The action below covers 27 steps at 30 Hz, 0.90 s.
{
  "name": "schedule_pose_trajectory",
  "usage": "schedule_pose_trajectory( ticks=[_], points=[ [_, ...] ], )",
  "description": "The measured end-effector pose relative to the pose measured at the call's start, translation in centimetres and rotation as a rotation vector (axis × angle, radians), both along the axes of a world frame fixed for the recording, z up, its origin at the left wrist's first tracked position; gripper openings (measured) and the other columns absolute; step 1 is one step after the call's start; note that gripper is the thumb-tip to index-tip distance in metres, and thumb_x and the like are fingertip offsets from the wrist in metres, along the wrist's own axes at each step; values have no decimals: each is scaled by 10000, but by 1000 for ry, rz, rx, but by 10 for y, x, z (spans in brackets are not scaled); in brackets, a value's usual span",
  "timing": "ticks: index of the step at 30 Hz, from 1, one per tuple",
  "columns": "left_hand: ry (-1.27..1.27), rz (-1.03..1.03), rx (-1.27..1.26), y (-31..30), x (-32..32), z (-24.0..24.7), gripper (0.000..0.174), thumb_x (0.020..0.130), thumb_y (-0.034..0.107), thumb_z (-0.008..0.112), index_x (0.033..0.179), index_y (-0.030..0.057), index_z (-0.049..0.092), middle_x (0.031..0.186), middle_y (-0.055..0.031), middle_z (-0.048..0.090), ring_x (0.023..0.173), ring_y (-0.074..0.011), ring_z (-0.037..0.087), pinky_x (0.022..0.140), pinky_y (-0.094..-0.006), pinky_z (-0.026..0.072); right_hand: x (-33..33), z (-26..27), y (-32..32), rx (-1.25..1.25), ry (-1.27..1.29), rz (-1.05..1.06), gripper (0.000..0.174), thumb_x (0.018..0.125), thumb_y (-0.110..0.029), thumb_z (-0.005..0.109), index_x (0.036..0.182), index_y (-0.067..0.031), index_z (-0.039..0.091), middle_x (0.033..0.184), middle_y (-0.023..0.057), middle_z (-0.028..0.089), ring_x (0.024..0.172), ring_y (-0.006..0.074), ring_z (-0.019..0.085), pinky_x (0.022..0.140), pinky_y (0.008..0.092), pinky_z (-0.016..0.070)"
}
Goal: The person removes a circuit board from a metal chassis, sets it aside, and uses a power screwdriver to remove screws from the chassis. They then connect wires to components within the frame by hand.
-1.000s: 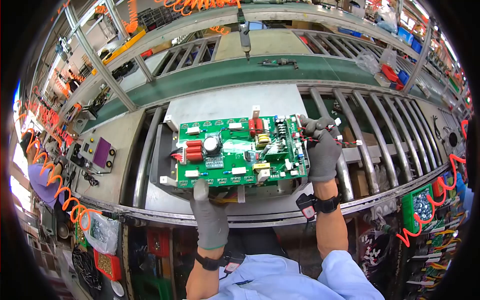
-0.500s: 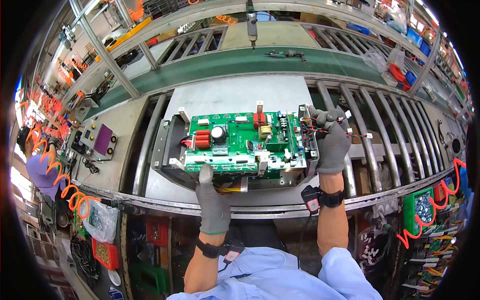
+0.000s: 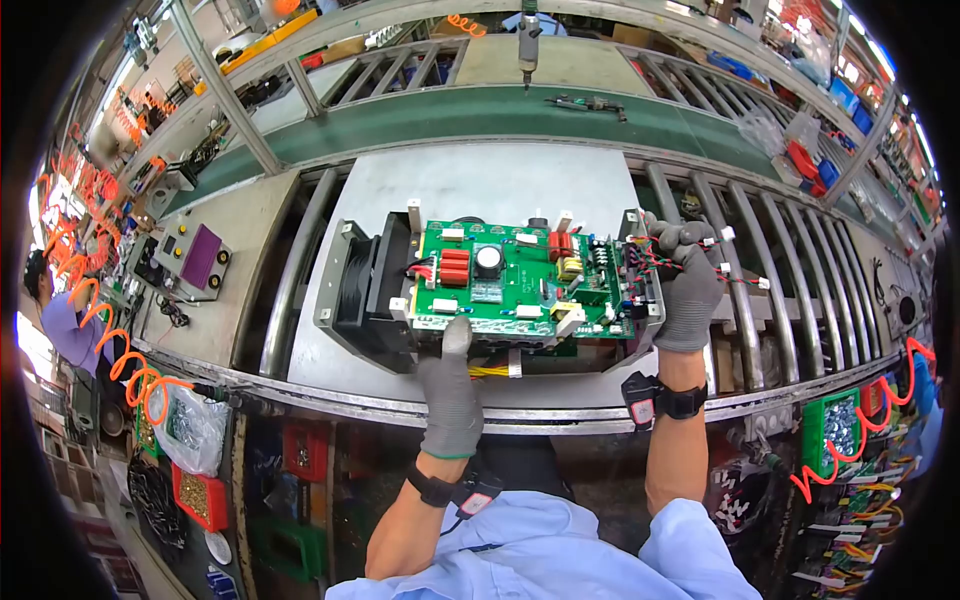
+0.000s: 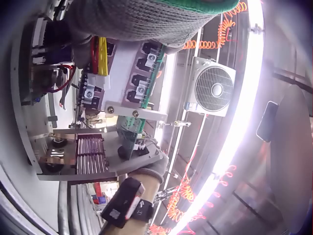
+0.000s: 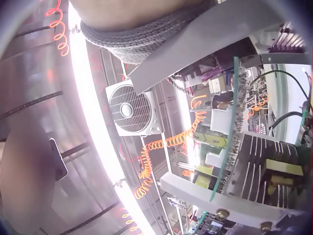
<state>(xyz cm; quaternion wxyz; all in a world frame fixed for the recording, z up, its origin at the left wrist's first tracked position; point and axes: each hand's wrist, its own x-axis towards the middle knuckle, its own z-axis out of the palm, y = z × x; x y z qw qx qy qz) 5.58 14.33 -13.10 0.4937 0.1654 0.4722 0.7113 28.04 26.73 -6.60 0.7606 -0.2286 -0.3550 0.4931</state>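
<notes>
A green circuit board (image 3: 520, 268) with red, white and yellow parts lies in a metal frame, whose black left end (image 3: 362, 295) shows beside it. My left hand (image 3: 450, 400) holds the board's front edge, thumb on top, fingers hidden beneath. Red and yellow wires (image 4: 102, 56) run close to the left glove (image 4: 146, 22) in the left wrist view. My right hand (image 3: 690, 295) curls over the frame's right end plate (image 3: 652, 300), beside loose wires with white connectors (image 3: 764, 284). In the right wrist view the glove (image 5: 142, 41) is against a grey plate (image 5: 205, 41).
A pale board (image 3: 500, 180) lies under the frame, with metal rollers (image 3: 745, 300) at both sides. Behind runs a green belt (image 3: 450, 115) with a tool (image 3: 590, 106); a screwdriver (image 3: 527, 50) hangs above. A purple-panelled device (image 3: 200, 255) stands left. Parts bins (image 3: 200, 497) sit below.
The circuit board sits lower and further right relative to the frame's left end, showing more of the black part there. Both hands have moved right in the head view, which has also shifted.
</notes>
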Motion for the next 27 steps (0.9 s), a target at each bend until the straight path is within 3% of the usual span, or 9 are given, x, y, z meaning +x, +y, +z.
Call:
schedule_pose_trajectory(
  ticks=[3, 6, 10, 11, 14, 17, 21, 23, 27],
  points=[
    [-25, -57, 39, 1, -3, 6, 603, 907, 427, 779, 1288, -6, 603, 1167, -32, 641, 1021, -121, 581, 907, -324, 476, 16, -11, 7, 57, -273, -26, 243, 861, 39, 460, 1066, 5, 586, 955, 129, 668, 990, 261, 666, 1047, 429, 499],
    [103, -65, 5, -3, -8, 11, 599, 893, 478, 785, 1224, -6, 662, 1128, -36, 667, 993, -117, 596, 916, -323, 487, -7, 36, -40, -34, -709, -127, 459, 939, -68, 618, 1376, 14, 504, 1248, 134, 638, 1099, 172, 611, 934, 324, 520],
    [92, -84, 9, 4, -13, 8, 624, 839, 443, 842, 1220, -15, 657, 1141, -75, 684, 989, -147, 637, 886, -314, 518, -23, 66, -108, 180, -1506, -764, 851, 794, -103, 771, 1529, 27, 363, 1521, 229, 458, 1393, 384, 463, 1119, 455, 399],
    [77, -64, 52, 8, -13, 4, 592, 834, 420, 847, 1199, -7, 659, 1117, -78, 681, 962, -152, 643, 857, -312, 528, -38, 79, -128, 49, -1572, -869, 846, 771, -59, 764, 1525, 13, 386, 1520, 205, 466, 1416, 355, 438, 1122, 436, 399],
    [50, -103, -95, 6, -17, 24, 534, 832, 407, 846, 1082, -30, 667, 1059, -76, 670, 938, -144, 633, 846, -311, 523, -65, 86, -151, 251, -1317, -626, 799, 701, 29, 732, 1458, 2, 476, 1465, 190, 515, 1322, 331, 536, 1107, 420, 422],
    [150, 57, -110, 26, -4, -29, 700, 867, 355, 805, 1239, -151, 496, 1157, -169, 631, 1026, -218, 627, 891, -345, 522, -106, 103, -133, 516, -1543, -180, 751, 713, -116, 827, 1389, 14, 527, 1383, 212, 577, 1282, 391, 559, 1087, 461, 440],
    [174, 21, -156, 17, -4, -25, 681, 904, 326, 755, 1302, -131, 443, 1216, -199, 604, 1107, -244, 615, 938, -351, 508, -155, 68, -42, 491, -1788, -137, 869, 736, -462, 840, 1395, 12, 531, 1404, 252, 556, 1272, 462, 540, 1069, 470, 457],
    [279, -80, -184, -2, -17, -16, 761, 896, 373, 745, 1335, -150, 408, 1232, -262, 603, 1139, -333, 634, 953, -380, 513, -162, 47, -29, 474, -1896, -74, 874, 739, -488, 832, 1396, 5, 534, 1375, 251, 566, 1248, 457, 552, 1045, 485, 470],
    [727, 33, 15, -49, -37, -52, 527, 958, 299, 638, 1312, -70, 509, 1136, -296, 640, 1035, -417, 660, 873, -453, 533, -168, 37, -34, 532, -1885, -121, 866, 724, -499, 842, 1373, -5, 552, 1301, 239, 591, 1191, 435, 578, 999, 497, 493]
  ],
)
